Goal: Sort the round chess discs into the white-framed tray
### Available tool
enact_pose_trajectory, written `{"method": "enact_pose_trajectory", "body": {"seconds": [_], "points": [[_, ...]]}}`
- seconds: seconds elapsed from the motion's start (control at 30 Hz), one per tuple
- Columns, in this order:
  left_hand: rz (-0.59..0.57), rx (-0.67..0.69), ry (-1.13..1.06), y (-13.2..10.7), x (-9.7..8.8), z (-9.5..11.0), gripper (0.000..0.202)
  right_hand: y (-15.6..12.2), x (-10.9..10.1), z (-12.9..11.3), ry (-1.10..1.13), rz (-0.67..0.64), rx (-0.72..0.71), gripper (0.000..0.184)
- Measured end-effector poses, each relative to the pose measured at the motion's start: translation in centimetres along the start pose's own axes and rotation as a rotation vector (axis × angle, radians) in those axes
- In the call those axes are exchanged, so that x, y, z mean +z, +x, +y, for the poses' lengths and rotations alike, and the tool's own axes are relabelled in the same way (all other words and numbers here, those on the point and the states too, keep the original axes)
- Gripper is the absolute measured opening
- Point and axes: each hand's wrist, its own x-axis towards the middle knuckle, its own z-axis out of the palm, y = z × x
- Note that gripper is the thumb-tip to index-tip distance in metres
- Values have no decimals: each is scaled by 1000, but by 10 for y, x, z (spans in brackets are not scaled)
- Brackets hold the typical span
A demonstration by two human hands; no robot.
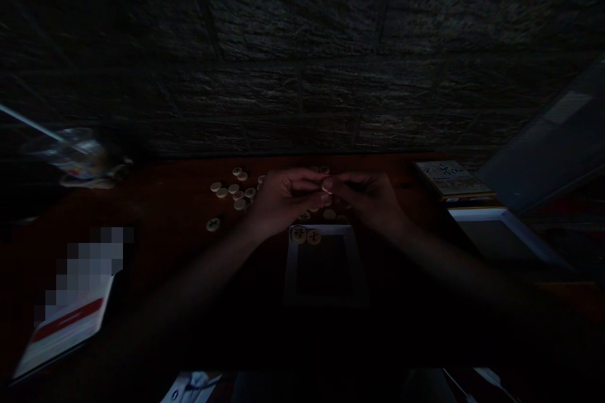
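Above the middle of the dark wooden table, my left hand (288,195) and my right hand (368,195) meet at the fingertips. Pinched between them is a small pale round xiangqi piece (326,189), mostly covered by fingers. Just below my hands lies an open shallow tray with a pale rim (292,274). A xiangqi piece with a dark character (299,234) and one with a red character (314,237) sit side by side at its far left corner. Several loose xiangqi pieces (239,204) lie left of and behind my hands, some partly hidden.
A clear plastic cup (78,154) with a straw stands at the far left. Nearer is a phone or tablet (70,321), its screen partly pixelated. On the right are a printed box (449,177) and another shallow box part (501,236). A stone wall (302,75) rises behind.
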Motion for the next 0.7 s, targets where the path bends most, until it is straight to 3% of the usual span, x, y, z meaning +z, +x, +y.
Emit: {"method": "enact_pose_trajectory", "body": {"seconds": [0.17,0.37,0.7], "points": [[15,-33,-68,0,0,-1,43,-1,1,-4,30,-30,33,34],[-16,-32,-5,-2,0,1,41,0,-1,-1,97,-35,63,35],[50,102,57,3,-4,-6,31,0,-1,-5,51,33,52,37]]}}
